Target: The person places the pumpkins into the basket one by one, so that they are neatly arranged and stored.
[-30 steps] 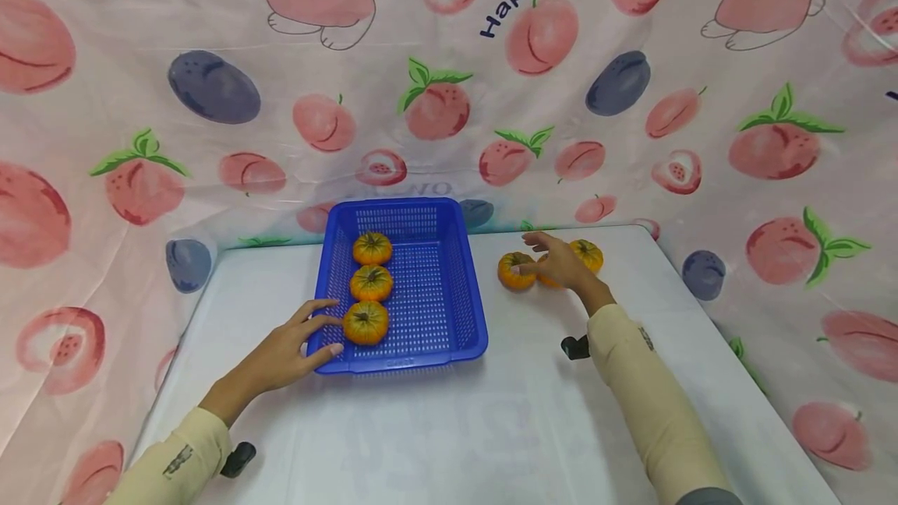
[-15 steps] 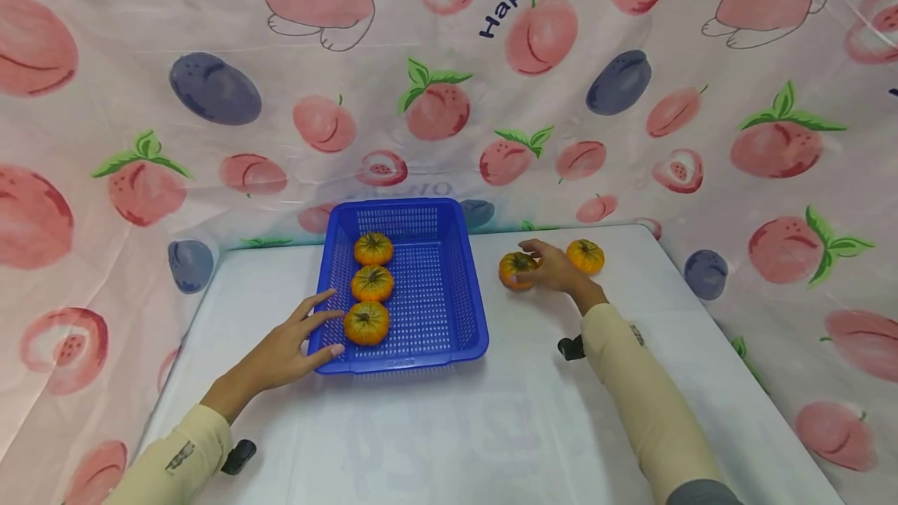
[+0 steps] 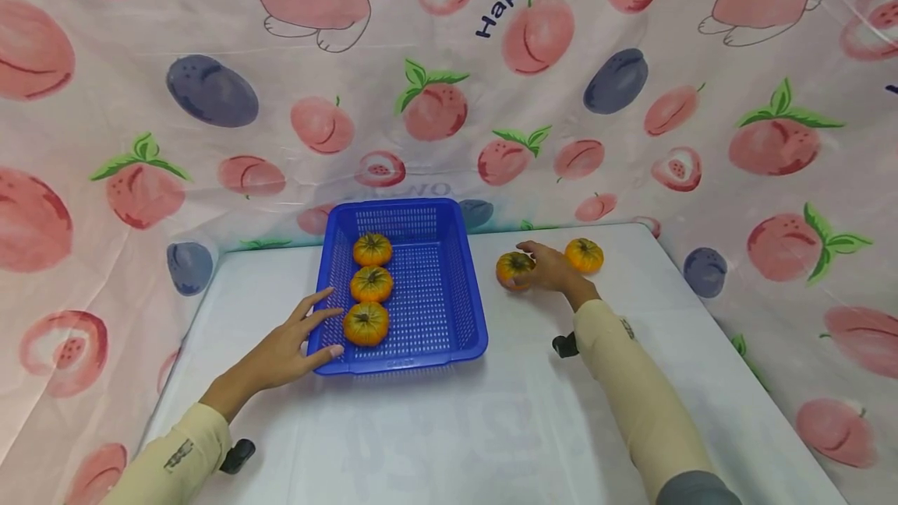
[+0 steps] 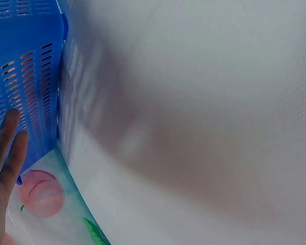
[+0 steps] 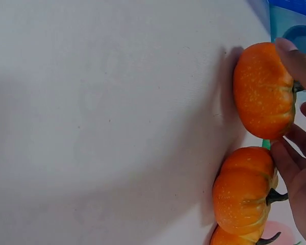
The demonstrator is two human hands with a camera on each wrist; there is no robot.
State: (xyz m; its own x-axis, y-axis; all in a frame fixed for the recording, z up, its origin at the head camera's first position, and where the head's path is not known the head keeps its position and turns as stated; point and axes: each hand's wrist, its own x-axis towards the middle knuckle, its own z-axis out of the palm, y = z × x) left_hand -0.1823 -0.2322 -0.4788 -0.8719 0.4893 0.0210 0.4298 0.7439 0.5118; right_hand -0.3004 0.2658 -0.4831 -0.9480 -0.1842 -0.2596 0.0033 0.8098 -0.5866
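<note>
My right hand (image 3: pixel 550 270) grips the leftmost orange pumpkin (image 3: pixel 512 266) on the table right of the blue basket. In the right wrist view the thumb of that hand (image 5: pixel 301 173) lies on one side of the pumpkin (image 5: pixel 264 92), with fingers at the opposite side. A second pumpkin (image 5: pixel 244 191) sits close beside it, hidden under the hand in the head view. Spread fingers of my left hand (image 3: pixel 284 349) rest at the left rim of the basket (image 3: pixel 479 310); in the left wrist view, two fingers (image 4: pixel 18 153) lie by its slotted wall (image 4: pixel 41 87).
Three pumpkins stand in a column along the basket's left side: back (image 3: pixel 372 248), middle (image 3: pixel 371 284) and front (image 3: pixel 365 324). Another pumpkin (image 3: pixel 585 255) is on the white table (image 3: pixel 435 443) right of my right hand. A fruit-patterned cloth (image 3: pixel 393 92) rises behind the table.
My right hand has shifted slightly left and its fingers have drawn in round the leftmost loose pumpkin, uncovering the far right one. My left hand stays by the basket.
</note>
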